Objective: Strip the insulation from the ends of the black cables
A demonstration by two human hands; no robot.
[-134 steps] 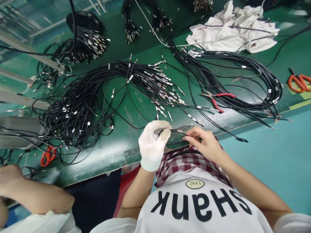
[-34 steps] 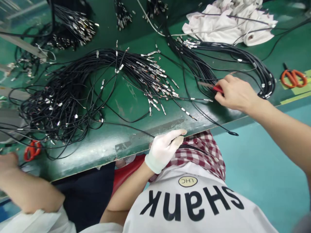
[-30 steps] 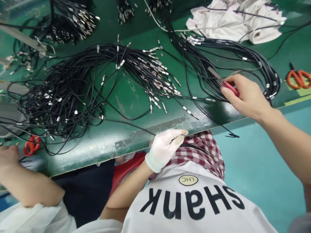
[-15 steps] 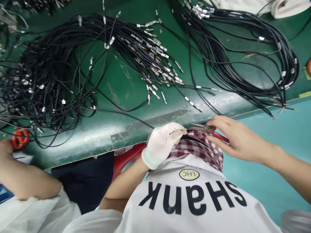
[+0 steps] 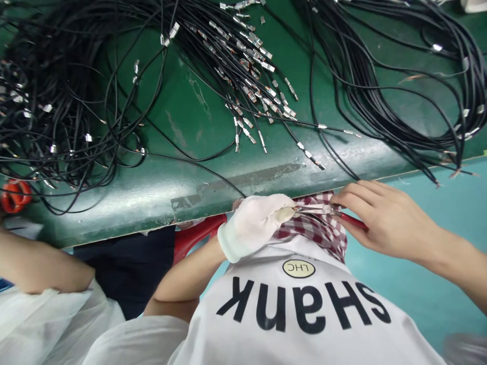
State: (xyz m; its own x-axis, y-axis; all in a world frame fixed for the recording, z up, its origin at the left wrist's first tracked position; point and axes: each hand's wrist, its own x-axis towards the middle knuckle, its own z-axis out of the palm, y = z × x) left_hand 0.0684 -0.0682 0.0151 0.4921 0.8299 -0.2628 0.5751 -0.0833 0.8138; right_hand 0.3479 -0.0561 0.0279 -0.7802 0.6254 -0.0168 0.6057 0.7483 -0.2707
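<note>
at the worktop (image 5: 137,203) edge, my left hand (image 5: 258,220) pinches a black cable (image 5: 228,181), my right hand (image 5: 382,218) grips red-handled pliers (image 5: 327,209)

Spelled "SHanK" in large black letters (image 5: 307,308) across the white shirt (image 5: 297,350). Said "LHC" on a round yellow badge (image 5: 299,268) lower on that shirt. Appeared upside down in both places. Showed beside the badge some lettering (image 5: 310,256) too small to read.
</note>
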